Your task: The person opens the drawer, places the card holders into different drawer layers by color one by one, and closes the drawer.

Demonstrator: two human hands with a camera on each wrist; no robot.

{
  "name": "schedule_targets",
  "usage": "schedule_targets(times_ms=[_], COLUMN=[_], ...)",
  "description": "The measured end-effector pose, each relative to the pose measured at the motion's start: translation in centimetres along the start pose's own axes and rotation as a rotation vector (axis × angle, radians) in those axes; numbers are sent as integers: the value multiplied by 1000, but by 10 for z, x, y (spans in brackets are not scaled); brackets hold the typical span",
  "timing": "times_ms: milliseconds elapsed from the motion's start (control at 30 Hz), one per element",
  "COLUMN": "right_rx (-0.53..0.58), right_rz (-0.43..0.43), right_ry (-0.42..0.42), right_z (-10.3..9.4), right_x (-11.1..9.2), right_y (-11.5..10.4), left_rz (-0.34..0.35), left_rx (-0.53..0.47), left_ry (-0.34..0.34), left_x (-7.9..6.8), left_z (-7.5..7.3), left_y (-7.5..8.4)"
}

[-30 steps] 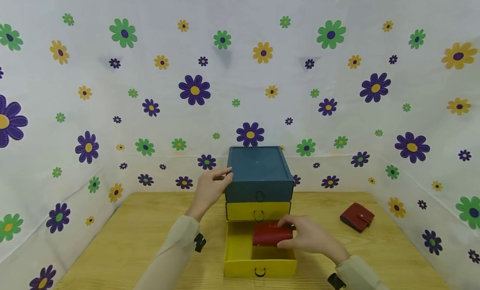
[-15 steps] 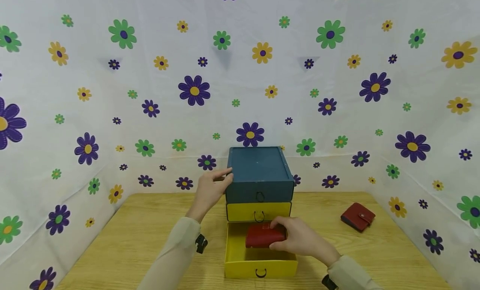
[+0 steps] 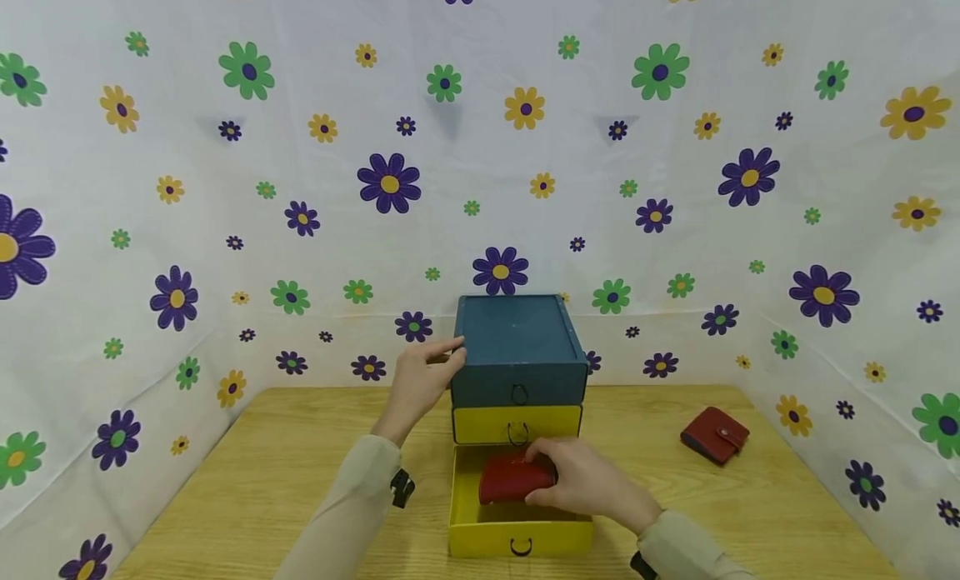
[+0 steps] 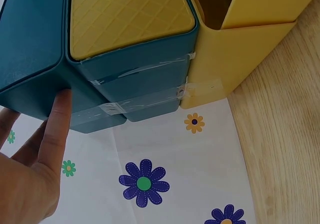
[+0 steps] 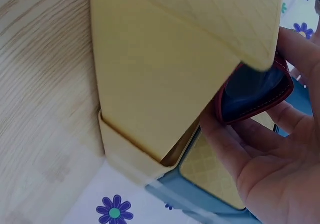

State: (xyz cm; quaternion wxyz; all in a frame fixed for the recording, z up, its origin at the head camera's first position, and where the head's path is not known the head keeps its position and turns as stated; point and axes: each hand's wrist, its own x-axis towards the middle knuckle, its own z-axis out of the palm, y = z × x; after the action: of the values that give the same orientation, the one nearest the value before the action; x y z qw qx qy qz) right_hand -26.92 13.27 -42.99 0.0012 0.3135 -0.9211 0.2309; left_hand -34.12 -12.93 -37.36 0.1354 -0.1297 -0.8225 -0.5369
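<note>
My right hand (image 3: 577, 480) grips a red leather case (image 3: 512, 478) between thumb and fingers, over the pulled-out bottom drawer (image 3: 521, 540). In the right wrist view the end of the case (image 5: 257, 96) shows stitched red edges and a dark blue inside. Whether the case touches the drawer floor I cannot tell. At the left side of the blue and yellow drawer unit (image 3: 517, 330), my left hand (image 3: 423, 384) rests its fingertips on the upper blue part. In the left wrist view one straight finger (image 4: 57, 129) touches that blue side wall.
A dark red wallet (image 3: 715, 435) with a snap strap lies on the wooden table (image 3: 300, 480), right of the unit. The yellow middle drawer (image 3: 487, 424) is closed. Behind stands a white flowered cloth (image 3: 337, 255).
My right hand has moved left with the red leather case, and the case now sits further left and slightly lower over the bottom drawer. My left hand stays in place.
</note>
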Motion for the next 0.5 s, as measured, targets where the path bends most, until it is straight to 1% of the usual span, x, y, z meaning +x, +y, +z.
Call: schedule_targets(times_ms=[233,500], right_rx=[20,-14], right_rz=[-5,-34], right_ry=[-70,-76], right_z=[6,10], right_x=[4,5], right_y=[-3,-2], left_rz=[-5,4], left_rx=[-7,-3], left_ry=[-3,4], left_x=[-1,-1], left_z=[1,0], left_y=[1,0])
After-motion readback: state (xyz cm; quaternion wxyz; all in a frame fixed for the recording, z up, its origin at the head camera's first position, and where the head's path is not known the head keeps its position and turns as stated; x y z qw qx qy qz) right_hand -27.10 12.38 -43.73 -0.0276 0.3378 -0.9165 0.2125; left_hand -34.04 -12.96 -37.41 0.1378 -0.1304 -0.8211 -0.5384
